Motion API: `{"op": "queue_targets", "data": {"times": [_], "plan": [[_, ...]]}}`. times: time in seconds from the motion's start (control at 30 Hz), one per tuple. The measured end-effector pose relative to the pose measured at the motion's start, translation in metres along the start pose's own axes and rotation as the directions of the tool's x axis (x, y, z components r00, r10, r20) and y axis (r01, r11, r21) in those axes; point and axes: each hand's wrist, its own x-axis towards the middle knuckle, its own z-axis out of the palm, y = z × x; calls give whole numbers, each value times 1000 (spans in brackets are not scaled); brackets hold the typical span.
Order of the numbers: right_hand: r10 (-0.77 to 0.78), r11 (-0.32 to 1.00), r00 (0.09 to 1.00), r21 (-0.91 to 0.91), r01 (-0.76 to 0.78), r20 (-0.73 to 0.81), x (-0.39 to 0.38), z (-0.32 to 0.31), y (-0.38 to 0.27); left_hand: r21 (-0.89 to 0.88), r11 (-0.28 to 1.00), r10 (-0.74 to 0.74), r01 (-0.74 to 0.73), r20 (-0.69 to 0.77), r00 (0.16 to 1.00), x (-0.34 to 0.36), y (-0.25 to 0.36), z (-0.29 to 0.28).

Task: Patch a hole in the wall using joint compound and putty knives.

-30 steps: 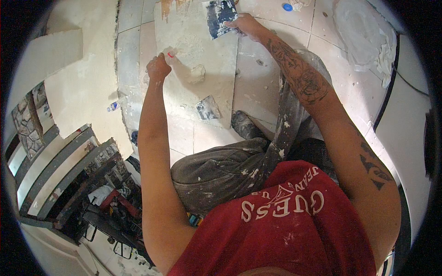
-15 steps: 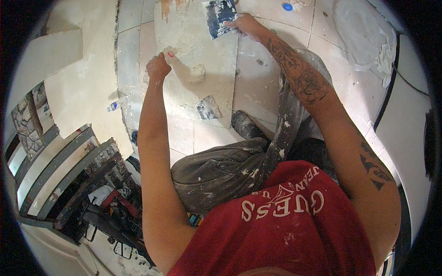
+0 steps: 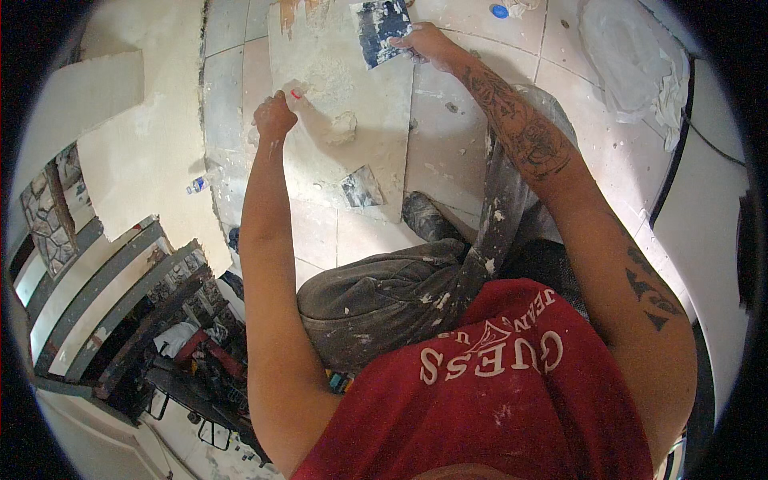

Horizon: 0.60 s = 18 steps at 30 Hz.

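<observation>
Mortar-coated tile (image 3: 352, 96) is lying flat on the floor ahead of the person's knees, a lump of mortar (image 3: 344, 126) sitting near its middle. Left hand (image 3: 274, 116) is clenching its near-left edge, while right hand (image 3: 428, 42) is grasping a smeared trowel (image 3: 380, 30) at its far edge.

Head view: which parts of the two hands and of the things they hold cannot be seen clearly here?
- Right hand: its palm and grip on the mortar-smeared flat metal trowel are hidden by the hand's own back.
- Trowel: its top edge runs out at the picture's rim.
- Left hand: the small pale thing with a red mark is too small to identify.
- Mortar-coated large square tile: its surface under the mortar is covered.
</observation>
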Motion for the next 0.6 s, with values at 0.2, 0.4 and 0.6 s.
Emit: {"op": "queue_targets", "data": {"times": [0.2,0.4,0.6], "plan": [[-20,1000,1000,13,20,12,0,0,1,-2,1000,-17,17,40,999,2,1,-2],[-28,1000,1000,5,28,12,1,0,2,-10,1000,-14,14,29,999,0,2,-3],[-15,1000,1000,11,15,-15,1,2,2,-3,1000,-12,12,15,1000,-1,2,-4]]}}
